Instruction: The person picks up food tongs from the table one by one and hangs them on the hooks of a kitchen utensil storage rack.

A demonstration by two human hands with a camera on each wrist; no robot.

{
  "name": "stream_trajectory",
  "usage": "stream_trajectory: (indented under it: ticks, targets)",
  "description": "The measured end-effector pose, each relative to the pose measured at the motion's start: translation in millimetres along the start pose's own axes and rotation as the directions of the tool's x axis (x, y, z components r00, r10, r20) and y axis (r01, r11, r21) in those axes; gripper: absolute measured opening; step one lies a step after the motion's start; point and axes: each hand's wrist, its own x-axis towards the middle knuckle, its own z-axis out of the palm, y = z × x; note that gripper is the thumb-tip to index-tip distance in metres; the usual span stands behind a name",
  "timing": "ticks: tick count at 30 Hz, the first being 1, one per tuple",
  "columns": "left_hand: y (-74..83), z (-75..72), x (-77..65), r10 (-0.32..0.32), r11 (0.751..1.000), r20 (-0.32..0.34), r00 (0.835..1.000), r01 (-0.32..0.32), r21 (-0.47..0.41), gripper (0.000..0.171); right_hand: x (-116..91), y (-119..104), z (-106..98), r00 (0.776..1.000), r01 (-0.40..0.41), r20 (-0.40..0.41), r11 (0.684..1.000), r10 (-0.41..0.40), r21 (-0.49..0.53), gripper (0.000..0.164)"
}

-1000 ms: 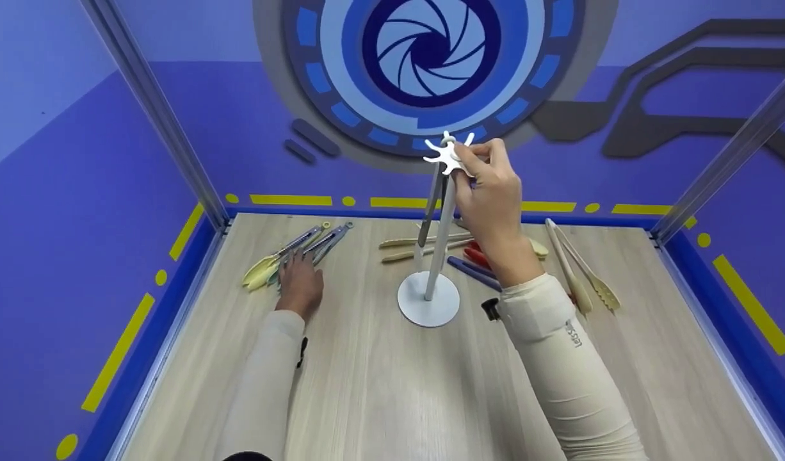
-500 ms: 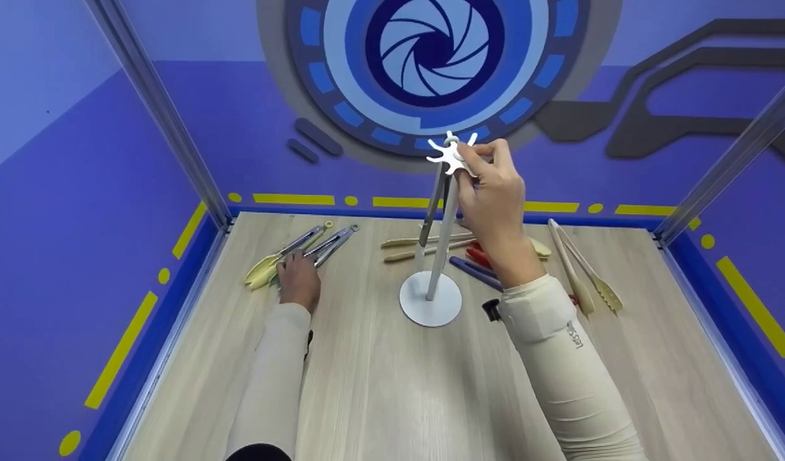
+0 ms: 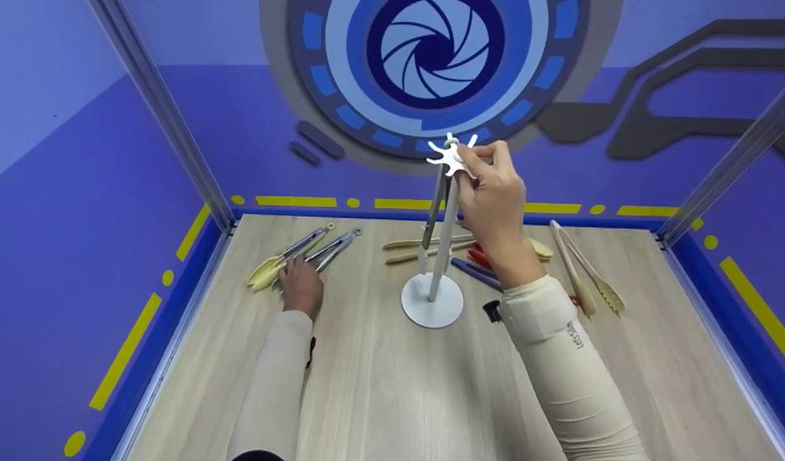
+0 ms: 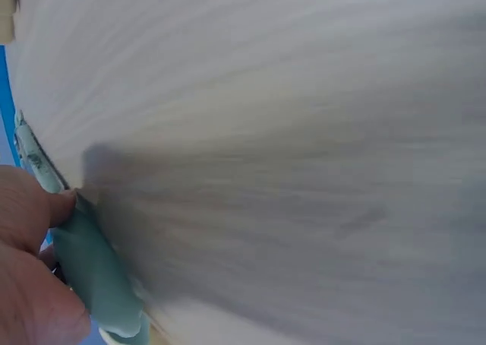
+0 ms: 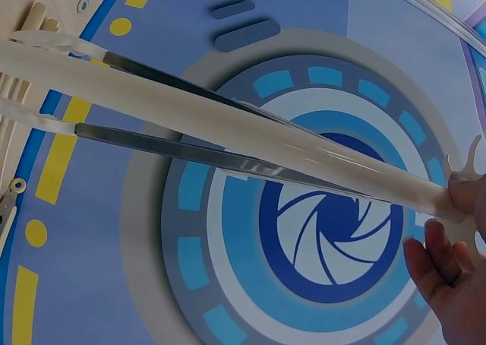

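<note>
White stand (image 3: 442, 246) at person's twelve o'clock, pale-tipped tongs (image 5: 175, 149) hanging on it, right hand (image 3: 493, 198) pinching its star-shaped top (image 3: 450, 159); teal tongs (image 4: 99, 273) at eleven o'clock, left hand (image 3: 301, 288) gripping them.

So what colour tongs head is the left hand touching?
A bluish green tongs head, clearest in the left wrist view.
</note>
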Motion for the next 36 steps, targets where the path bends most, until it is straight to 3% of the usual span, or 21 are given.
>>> stream_trajectory:
  ticks: [5, 12, 23, 29, 36]
  targets:
    - [1.7, 0.9, -7.6, -0.029, 0.997, -0.033, 0.999, 0.027, -0.074, 0.024, -1, 1, 1, 1.000, 0.004, -0.002, 1.000, -0.004, -0.006, 0.025]
    - [1.8, 2.0, -12.4, -0.050, 0.991, -0.028, 0.998, 0.046, -0.123, 0.031, -2, 2, 3, 1.000, 0.006, -0.001, 1.000, -0.006, 0.004, 0.025]
    - [13.7, -8.3, -24.4, -0.024, 0.970, -0.102, 0.995, -0.001, -0.241, 0.033, -1, 3, 2, 1.000, 0.018, -0.019, 1.000, -0.018, 0.007, 0.025]
    - [22.3, -13.7, -40.4, -0.002, 0.933, -0.144, 0.990, -0.051, -0.358, 0.025, 0, 3, 2, 0.999, 0.012, -0.030, 1.000, -0.012, 0.004, 0.024]
    - [26.9, -14.7, -64.3, 0.012, 0.855, -0.159, 0.987, -0.093, -0.510, 0.023, -1, 1, 4, 0.999, 0.003, -0.045, 1.000, -0.002, 0.020, 0.024]
